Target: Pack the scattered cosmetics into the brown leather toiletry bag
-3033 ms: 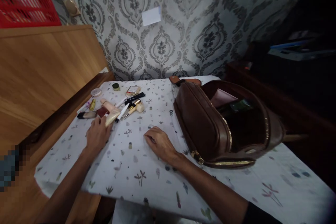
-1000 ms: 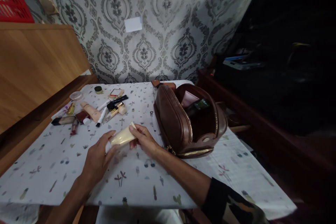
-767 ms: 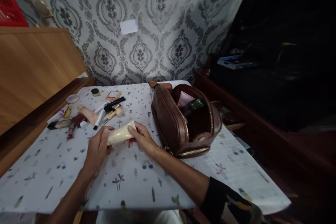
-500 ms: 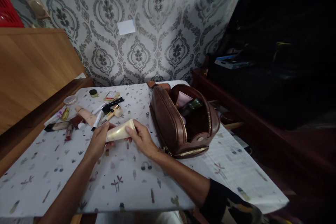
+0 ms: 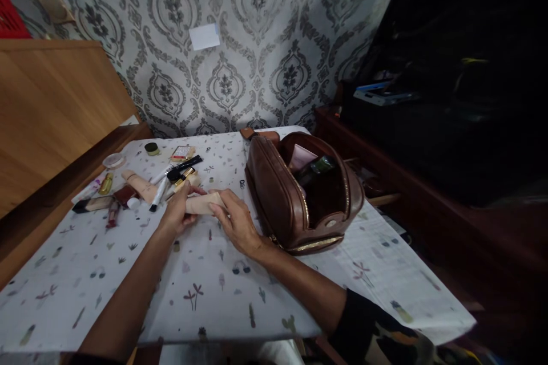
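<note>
A cream-coloured cosmetic tube [image 5: 202,204] lies sideways between my two hands, just above the table. My left hand [image 5: 177,209] is closed round its left end. At the right end, the fingers and thumb of my right hand [image 5: 234,218] grip the tube. Right of my hands stands a brown leather toiletry bag [image 5: 274,194], unzipped, with a pink tube [image 5: 302,157] and a green-topped item [image 5: 322,165] inside. Beyond my left hand lie loose cosmetics, among them a peach tube [image 5: 139,185], a white tube with a black cap [image 5: 159,194] and a compact [image 5: 182,153].
A patterned white cloth [image 5: 201,279] covers the table. On its left side are a dark-lidded jar [image 5: 151,149], a round clear case [image 5: 113,161] and a gold bottle [image 5: 106,183]. A wooden panel [image 5: 55,102] borders the left; dark red furniture [image 5: 411,182] stands right.
Both hands have moved slightly up and to the right with the tube. The tube has turned, its shiny face no longer toward me. The view has shifted a little.
</note>
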Demonstrator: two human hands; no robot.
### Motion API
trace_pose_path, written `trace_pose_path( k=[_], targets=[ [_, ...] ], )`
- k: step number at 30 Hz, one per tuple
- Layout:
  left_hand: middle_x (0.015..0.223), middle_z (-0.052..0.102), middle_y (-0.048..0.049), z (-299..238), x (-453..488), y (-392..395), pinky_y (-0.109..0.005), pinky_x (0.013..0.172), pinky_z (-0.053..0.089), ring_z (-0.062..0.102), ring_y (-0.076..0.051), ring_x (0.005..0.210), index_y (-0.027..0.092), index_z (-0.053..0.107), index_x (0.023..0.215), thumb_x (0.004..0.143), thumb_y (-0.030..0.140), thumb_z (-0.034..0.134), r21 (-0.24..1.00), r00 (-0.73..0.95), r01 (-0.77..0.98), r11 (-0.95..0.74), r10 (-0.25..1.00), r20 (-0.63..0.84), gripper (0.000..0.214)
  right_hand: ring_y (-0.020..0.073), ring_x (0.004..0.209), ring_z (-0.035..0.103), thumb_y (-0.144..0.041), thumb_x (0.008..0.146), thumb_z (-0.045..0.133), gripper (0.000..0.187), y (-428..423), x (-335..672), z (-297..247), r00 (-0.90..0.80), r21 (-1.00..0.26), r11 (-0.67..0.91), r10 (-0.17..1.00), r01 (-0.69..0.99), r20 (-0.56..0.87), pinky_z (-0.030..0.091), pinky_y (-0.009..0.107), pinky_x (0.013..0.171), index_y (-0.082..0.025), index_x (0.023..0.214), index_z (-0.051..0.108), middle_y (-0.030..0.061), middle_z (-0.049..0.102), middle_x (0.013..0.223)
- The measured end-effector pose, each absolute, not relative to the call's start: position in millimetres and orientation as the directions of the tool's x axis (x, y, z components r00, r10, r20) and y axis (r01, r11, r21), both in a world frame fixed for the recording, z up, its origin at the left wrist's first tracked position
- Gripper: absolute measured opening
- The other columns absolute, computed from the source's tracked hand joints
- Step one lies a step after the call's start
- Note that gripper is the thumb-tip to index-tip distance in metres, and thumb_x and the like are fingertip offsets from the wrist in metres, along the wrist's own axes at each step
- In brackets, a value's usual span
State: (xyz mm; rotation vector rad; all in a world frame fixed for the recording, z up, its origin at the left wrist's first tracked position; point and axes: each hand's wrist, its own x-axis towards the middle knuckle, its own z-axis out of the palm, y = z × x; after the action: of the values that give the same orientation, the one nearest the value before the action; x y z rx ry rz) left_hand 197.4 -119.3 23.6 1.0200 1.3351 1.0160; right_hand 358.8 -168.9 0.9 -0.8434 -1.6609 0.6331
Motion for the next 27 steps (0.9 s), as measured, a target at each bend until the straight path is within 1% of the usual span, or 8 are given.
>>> trace_pose_path(
  k=[2, 4, 8, 12, 17, 20, 23, 27],
  targets=[
    [0.049, 0.054, 0.0025, 20, 196, -118, -0.017, 0.027, 0.016, 0.037, -0.008, 0.025, 0.015, 0.061, 0.086, 0.092, 0.070, 0.042, 0.961, 0.010, -0.035, 0.273, 0.962, -0.273, 0.058, 0.0189, 0.091, 0.059, -0.037, 0.101, 0.045, 0.025, -167, 358, -2, -0.121, -0.794, 0.575, 0.818, 0.198, 0.562, 0.048, 0.031, 0.086, -0.019, 0.106, 0.061, 0.0075, 0.063, 0.097],
    [0.055, 0.057, 0.0019, 15, 193, -117, -0.017, 0.027, 0.021, 0.042, -0.008, 0.029, 0.015, 0.061, 0.090, 0.093, 0.069, 0.041, 0.966, 0.028, -0.098, 0.238, 0.971, -0.236, 0.058, 0.0173, 0.084, 0.060, -0.039, 0.100, 0.046, 0.024, -163, 358, -6, -0.077, -0.855, 0.494, 0.869, 0.157, 0.488, 0.050, 0.029, 0.078, -0.020, 0.104, 0.060, 0.0059, 0.063, 0.093],
    [0.072, 0.064, 0.0004, 7, 185, -115, -0.017, 0.034, 0.037, 0.060, -0.011, 0.046, 0.015, 0.061, 0.102, 0.086, 0.060, 0.063, 0.972, 0.084, -0.197, 0.125, 0.990, -0.110, 0.047, 0.0146, 0.064, 0.058, -0.049, 0.097, 0.047, 0.030, -151, 358, -16, 0.041, -0.960, 0.280, 0.959, 0.006, 0.280, 0.047, 0.025, 0.057, -0.021, 0.090, 0.053, 0.0010, 0.058, 0.076],
    [0.089, 0.068, -0.0022, 1, 182, -114, -0.022, 0.045, 0.049, 0.068, -0.015, 0.062, 0.017, 0.063, 0.109, 0.076, 0.047, 0.077, 0.983, 0.164, -0.180, 0.018, 0.986, 0.012, 0.047, 0.0159, 0.062, 0.060, -0.058, 0.091, 0.051, 0.038, -140, 359, -26, 0.120, -0.971, 0.195, 0.976, -0.135, 0.180, 0.050, 0.027, 0.056, -0.021, 0.093, 0.053, 0.0013, 0.058, 0.075],
    [0.069, 0.065, -0.0006, -8, 185, -113, -0.023, 0.042, 0.045, 0.063, -0.016, 0.055, 0.016, 0.065, 0.102, 0.081, 0.059, 0.069, 0.997, 0.126, -0.079, -0.012, 0.992, 0.022, 0.049, 0.0147, 0.060, 0.058, -0.057, 0.092, 0.050, 0.037, -146, 359, -20, 0.121, -0.971, 0.222, 0.970, -0.085, 0.211, 0.049, 0.026, 0.055, -0.021, 0.091, 0.053, 0.0009, 0.058, 0.075],
    [0.056, 0.058, 0.0007, -11, 183, -111, -0.023, 0.037, 0.037, 0.055, -0.014, 0.044, 0.017, 0.062, 0.085, 0.083, 0.071, 0.060, 1.000, 0.109, -0.001, 0.011, 0.994, -0.010, 0.054, 0.0141, 0.065, 0.058, -0.053, 0.093, 0.049, 0.033, -154, 359, -12, 0.096, -0.960, 0.279, 0.956, -0.011, 0.276, 0.048, 0.024, 0.057, -0.021, 0.087, 0.051, 0.0012, 0.057, 0.078],
    [0.052, 0.055, 0.0002, -11, 181, -111, -0.023, 0.035, 0.033, 0.051, -0.013, 0.039, 0.019, 0.057, 0.074, 0.085, 0.079, 0.050, 0.999, 0.117, 0.046, 0.019, 0.993, -0.024, 0.061, 0.0140, 0.067, 0.058, -0.051, 0.094, 0.048, 0.031, -155, 359, -10, 0.071, -0.954, 0.301, 0.951, 0.015, 0.301, 0.047, 0.024, 0.058, -0.021, 0.088, 0.052, 0.0009, 0.057, 0.077],
    [0.061, 0.061, -0.0010, -9, 182, -111, -0.021, 0.036, 0.035, 0.055, -0.013, 0.043, 0.019, 0.059, 0.087, 0.084, 0.083, 0.046, 1.000, 0.166, 0.006, 0.030, 0.986, -0.030, 0.065, 0.0144, 0.063, 0.058, -0.055, 0.093, 0.047, 0.035, -147, 360, -17, 0.130, -0.963, 0.267, 0.957, -0.038, 0.260, 0.048, 0.025, 0.057, -0.020, 0.090, 0.053, 0.0010, 0.059, 0.075]
  ],
)
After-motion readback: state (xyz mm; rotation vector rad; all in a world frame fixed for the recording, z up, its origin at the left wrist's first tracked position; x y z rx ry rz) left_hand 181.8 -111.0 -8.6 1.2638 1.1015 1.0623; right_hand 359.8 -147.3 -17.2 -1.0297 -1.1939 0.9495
